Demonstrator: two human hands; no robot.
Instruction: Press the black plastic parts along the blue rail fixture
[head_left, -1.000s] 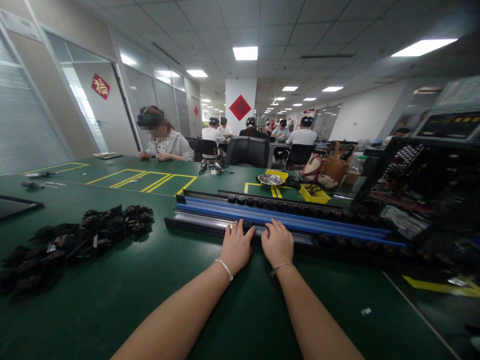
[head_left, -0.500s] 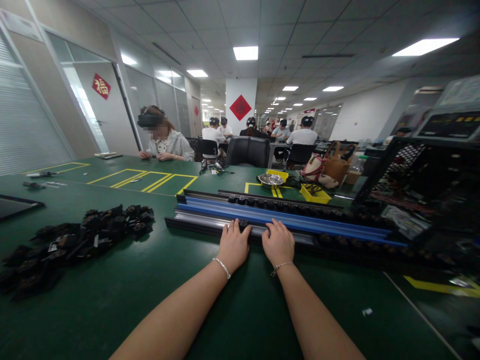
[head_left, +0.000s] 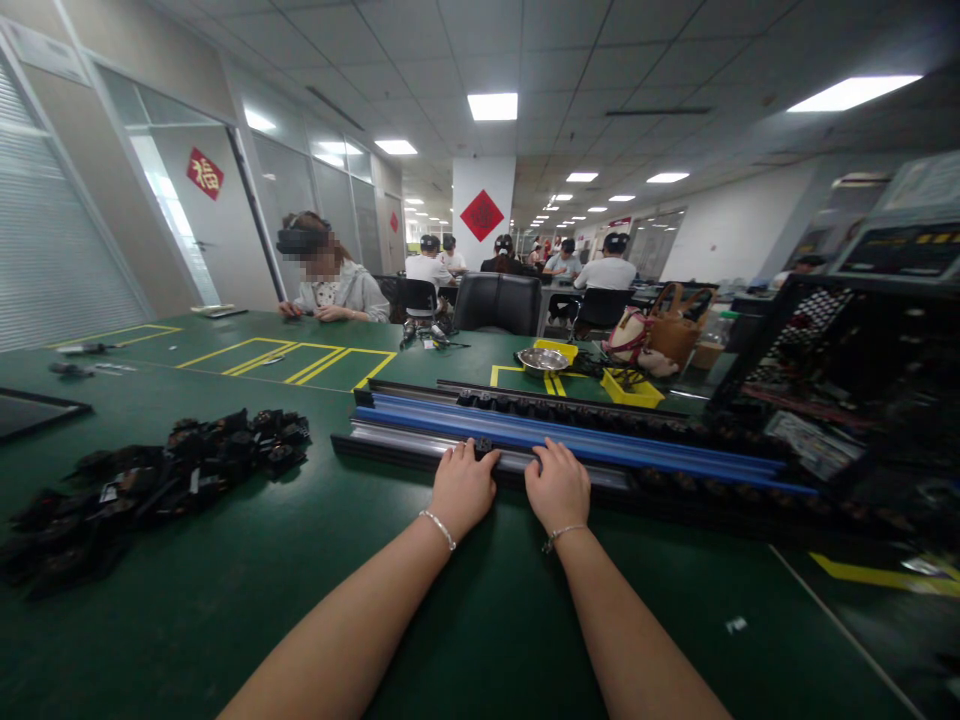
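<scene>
Long rails lie across the green table [head_left: 247, 600] in front of me: a grey rail [head_left: 405, 440] nearest, blue rails [head_left: 637, 447] behind it, and black rails holding rows of small black parts [head_left: 675, 430]. My left hand [head_left: 463, 485] rests on the near rail, fingers curled around a small black part [head_left: 484, 447] sitting on it. My right hand [head_left: 557, 485] lies just to the right, fingers bent over the same rail; what is under them is hidden.
A heap of loose black parts [head_left: 157, 475] lies on the table to my left. A metal bowl [head_left: 541, 360], yellow trays [head_left: 631, 388] and bags [head_left: 660, 335] stand beyond the rails. A dark rack [head_left: 847, 370] stands at right. A person [head_left: 326, 280] sits across the table; others sit further back.
My left hand has slid slightly left along the rail and its fingers have curled in around the small black part. My right hand has barely moved.
</scene>
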